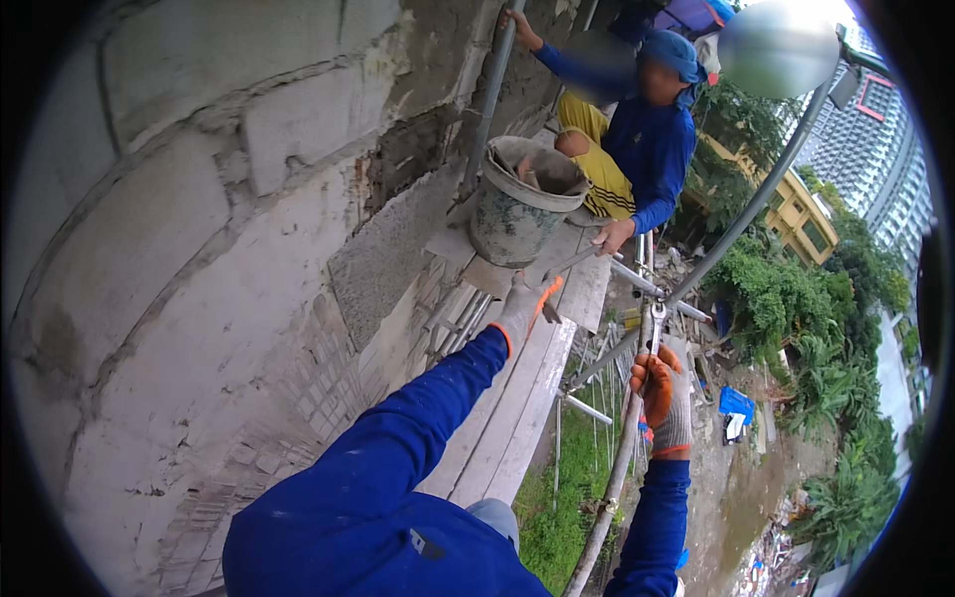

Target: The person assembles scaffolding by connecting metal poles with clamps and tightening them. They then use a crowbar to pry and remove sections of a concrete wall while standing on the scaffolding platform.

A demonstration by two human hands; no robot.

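From where I stand, the wall [179, 298] fills the whole left side, its patched blocks bending away at the dark rim of the view. Far off on the right a tower [856, 159] carries a red-framed patch too small to make out. Planks [517, 408] run beside the wall, their near end hidden by the wearer's blue shirt [378, 497], which bears a small dark-and-pale tag I cannot read. A co-worker [647, 159] in blue crouches beyond, yellow shorts striped dark, partly hidden by the bucket [512, 224]; the stuff inside that is hard to tell. A steel pole [751, 209] curves up at right, its top lost in a blurred round spot. The gloved right hand [667, 393] has thumb and fingers closed around a wrench [654, 333], held upright just below the pole joint [652, 289]. The gloved left hand [517, 313] reaches out near the bucket, beside a metal piece [550, 312]; its fingers are partly hidden, so I cannot tell whether it grips that piece
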